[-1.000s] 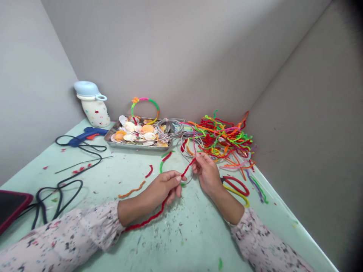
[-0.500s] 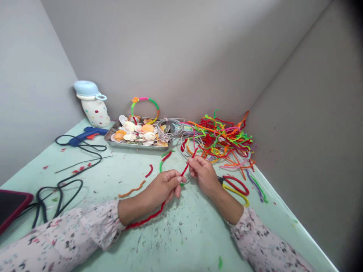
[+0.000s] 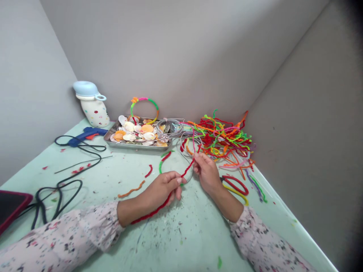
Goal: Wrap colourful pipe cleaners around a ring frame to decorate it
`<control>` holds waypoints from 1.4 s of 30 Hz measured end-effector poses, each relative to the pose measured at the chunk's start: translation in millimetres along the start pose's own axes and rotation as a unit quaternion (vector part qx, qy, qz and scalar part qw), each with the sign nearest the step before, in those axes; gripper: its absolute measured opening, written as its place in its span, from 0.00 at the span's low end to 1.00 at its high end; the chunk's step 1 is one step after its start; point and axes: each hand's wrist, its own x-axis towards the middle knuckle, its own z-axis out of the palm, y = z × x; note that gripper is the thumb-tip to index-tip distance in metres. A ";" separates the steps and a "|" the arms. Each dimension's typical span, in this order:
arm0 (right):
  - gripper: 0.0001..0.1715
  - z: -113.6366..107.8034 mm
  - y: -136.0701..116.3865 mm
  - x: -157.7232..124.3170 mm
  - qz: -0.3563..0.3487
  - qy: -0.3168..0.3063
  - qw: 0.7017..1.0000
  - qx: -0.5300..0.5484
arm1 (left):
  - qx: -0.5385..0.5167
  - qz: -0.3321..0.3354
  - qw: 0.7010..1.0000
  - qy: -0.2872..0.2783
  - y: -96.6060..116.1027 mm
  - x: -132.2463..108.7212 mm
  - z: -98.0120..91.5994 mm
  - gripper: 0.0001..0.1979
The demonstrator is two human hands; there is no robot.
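Note:
A red pipe cleaner (image 3: 188,169) runs between my two hands above the table. My left hand (image 3: 164,187) pinches it between thumb and fingers, and its long tail hangs down beside my left wrist. Higher up, my right hand (image 3: 206,172) is closed on the pipe cleaner near its upper end, whose tip sticks out above the fingers. Behind my hands lies a ring of wire (image 3: 160,166) partly wrapped in green and red; my left hand hides some of it. Scissors (image 3: 235,185) with red and yellow handles lie just right of my right hand.
A metal tray (image 3: 136,146) of seashells stands at the back, with a colourful wrapped ring (image 3: 153,102) and coiled grey wire (image 3: 170,128). Right of it is a heap of pipe cleaners (image 3: 224,132). At left are a blue glue gun (image 3: 85,135), black cable (image 3: 59,185), a bottle (image 3: 95,111) and a red-edged device (image 3: 13,207).
My right hand has moved slightly right and away from my left, so more red pipe cleaner shows between them. The tail below my left hand has drawn up a little.

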 end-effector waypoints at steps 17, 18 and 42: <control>0.16 -1.7 -10.8 -7.1 0.028 -0.160 0.987 -0.022 | 0.032 0.018 0.999 0.035 2.4 0.8 -2.3 0.15; 0.16 -1.9 -10.8 -8.4 0.028 -0.179 0.983 -0.036 | 0.028 0.017 0.999 0.035 2.4 1.1 -2.8 0.15; 0.12 6.2 -7.9 -12.9 0.054 -0.173 0.982 -0.052 | 0.026 -0.004 0.999 0.041 4.8 -0.9 2.8 0.12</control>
